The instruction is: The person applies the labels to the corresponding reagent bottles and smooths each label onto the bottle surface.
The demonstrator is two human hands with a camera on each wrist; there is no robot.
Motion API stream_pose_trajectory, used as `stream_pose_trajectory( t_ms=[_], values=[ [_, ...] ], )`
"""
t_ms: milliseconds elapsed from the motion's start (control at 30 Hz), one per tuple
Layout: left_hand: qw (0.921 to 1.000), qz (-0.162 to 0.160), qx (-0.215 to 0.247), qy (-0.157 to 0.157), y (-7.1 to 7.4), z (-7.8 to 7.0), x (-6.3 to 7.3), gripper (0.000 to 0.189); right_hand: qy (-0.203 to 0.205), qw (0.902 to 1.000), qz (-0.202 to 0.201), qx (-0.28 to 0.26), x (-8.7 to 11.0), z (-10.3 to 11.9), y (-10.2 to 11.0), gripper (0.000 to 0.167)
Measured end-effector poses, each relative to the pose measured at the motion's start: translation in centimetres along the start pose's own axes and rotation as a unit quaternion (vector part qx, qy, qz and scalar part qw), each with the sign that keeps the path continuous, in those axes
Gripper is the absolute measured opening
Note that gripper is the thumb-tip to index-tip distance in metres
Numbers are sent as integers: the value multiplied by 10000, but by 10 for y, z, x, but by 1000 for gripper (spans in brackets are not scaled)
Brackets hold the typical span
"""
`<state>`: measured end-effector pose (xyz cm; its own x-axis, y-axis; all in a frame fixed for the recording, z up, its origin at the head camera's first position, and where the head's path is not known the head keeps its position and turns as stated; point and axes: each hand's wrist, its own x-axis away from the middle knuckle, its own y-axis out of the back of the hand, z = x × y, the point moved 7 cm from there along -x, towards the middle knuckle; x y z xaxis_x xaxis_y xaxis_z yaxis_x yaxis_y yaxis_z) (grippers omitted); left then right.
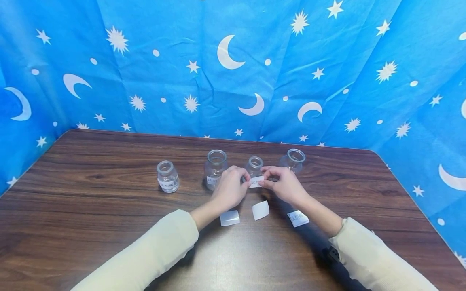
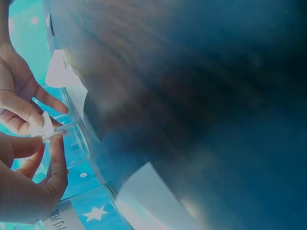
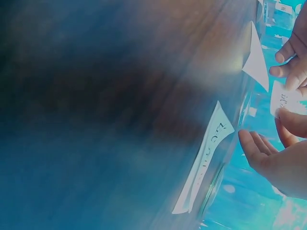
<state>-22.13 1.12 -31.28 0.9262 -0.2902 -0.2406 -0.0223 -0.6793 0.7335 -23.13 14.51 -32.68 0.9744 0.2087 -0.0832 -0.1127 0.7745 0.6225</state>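
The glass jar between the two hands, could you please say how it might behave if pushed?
The glass jar looks clear and shiny, so it is probably stiff and could chip if knocked. Its smooth wall may feel slippery. It stands upright on the glossy tabletop, so a low push would likely slide it.

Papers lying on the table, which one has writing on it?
The rightmost paper in the head view: dark writing shows on it, while the middle paper and leftmost paper look blank.
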Motion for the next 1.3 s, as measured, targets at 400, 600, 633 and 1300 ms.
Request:
stream_pose_trajectory(
  t_ms=[400,600,633,1300],
  values=[
    [9998,17,-174,15,-2,-1,0,4,176,9985,-136,510,3,2,3,10],
    [9997,50,-252,-19,-3,-2,1,4,398,9973,-146,599,6,5,5,13],
    [9997,58,-243,-25,-3,-2,1,4,426,9972,-139,603,6,5,5,14],
    [9989,-186,-419,-138,0,-3,1,11,442,9954,-250,819,7,3,7,13]
  ],
)
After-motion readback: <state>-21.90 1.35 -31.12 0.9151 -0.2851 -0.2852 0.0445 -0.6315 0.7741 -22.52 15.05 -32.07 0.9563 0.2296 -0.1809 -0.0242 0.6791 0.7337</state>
